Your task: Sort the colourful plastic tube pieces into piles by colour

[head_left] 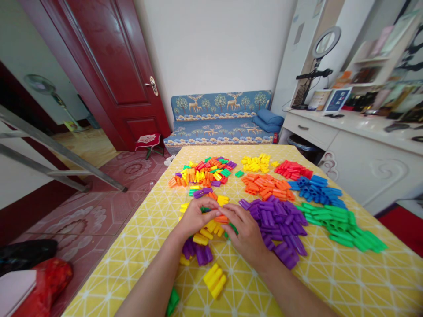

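Note:
My left hand (197,216) and my right hand (243,226) meet over the middle of the table, fingertips almost touching. Between the fingers and thumb of my right hand is an orange tube-shaped plastic building piece (222,219). A dark blue piece (205,210) shows in the curl of my left hand, mostly covered by the fingers; whether it joins the orange one I cannot tell. Below the hands lie yellow pieces (202,237) and purple pieces (202,254). Nearer to me is a yellow piece (214,280). A purple heap (274,218) lies beside my right hand.
A mixed-colour pile (205,172) lies at the far left of the yellow patterned tablecloth (139,264). Orange (266,187), yellow (256,163), red (292,169), blue (317,190) and green (343,224) heaps lie to the right. A sofa (221,127) stands beyond the table.

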The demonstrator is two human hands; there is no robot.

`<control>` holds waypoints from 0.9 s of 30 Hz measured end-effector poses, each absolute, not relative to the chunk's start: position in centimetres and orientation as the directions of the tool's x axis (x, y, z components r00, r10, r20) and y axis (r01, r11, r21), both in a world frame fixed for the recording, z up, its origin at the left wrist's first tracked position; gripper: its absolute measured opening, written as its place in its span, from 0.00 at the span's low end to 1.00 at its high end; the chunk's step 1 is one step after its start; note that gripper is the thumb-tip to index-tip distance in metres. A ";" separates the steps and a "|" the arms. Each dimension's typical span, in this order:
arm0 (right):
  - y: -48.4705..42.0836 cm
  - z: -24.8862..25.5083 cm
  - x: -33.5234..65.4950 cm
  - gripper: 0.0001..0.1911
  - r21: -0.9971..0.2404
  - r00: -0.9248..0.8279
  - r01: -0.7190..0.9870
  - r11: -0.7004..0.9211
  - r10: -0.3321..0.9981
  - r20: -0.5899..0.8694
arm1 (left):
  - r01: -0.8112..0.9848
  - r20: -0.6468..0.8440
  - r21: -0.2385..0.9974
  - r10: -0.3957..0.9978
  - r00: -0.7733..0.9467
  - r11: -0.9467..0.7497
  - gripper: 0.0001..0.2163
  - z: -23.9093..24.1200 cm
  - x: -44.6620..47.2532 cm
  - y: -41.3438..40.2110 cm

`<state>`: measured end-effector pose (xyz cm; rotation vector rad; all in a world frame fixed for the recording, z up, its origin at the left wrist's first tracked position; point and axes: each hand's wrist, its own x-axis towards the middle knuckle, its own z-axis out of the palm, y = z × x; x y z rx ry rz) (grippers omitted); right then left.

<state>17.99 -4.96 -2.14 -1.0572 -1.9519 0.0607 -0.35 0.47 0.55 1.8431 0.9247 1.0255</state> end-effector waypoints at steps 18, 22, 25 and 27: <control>0.9 -0.3 27.4 0.18 -0.758 0.383 0.585 0.287 0.727 0.571 | 0.620 0.417 0.516 0.806 0.421 -0.591 0.09 -1.6 -2.2 2.5; 5.2 -0.4 33.0 0.16 -0.714 0.456 0.693 0.102 0.704 0.544 | 0.631 0.400 0.532 0.825 0.399 -0.564 0.09 -2.0 -2.3 2.7; 7.2 -0.4 35.1 0.13 -0.635 0.443 0.771 -0.052 0.760 0.476 | 0.640 0.389 0.538 0.835 0.390 -0.549 0.09 -1.9 -2.3 2.7; 7.8 -0.4 35.7 0.11 -0.565 0.394 0.819 -0.100 0.814 0.427 | 0.639 0.389 0.540 0.836 0.387 -0.547 0.09 -1.8 -2.2 2.7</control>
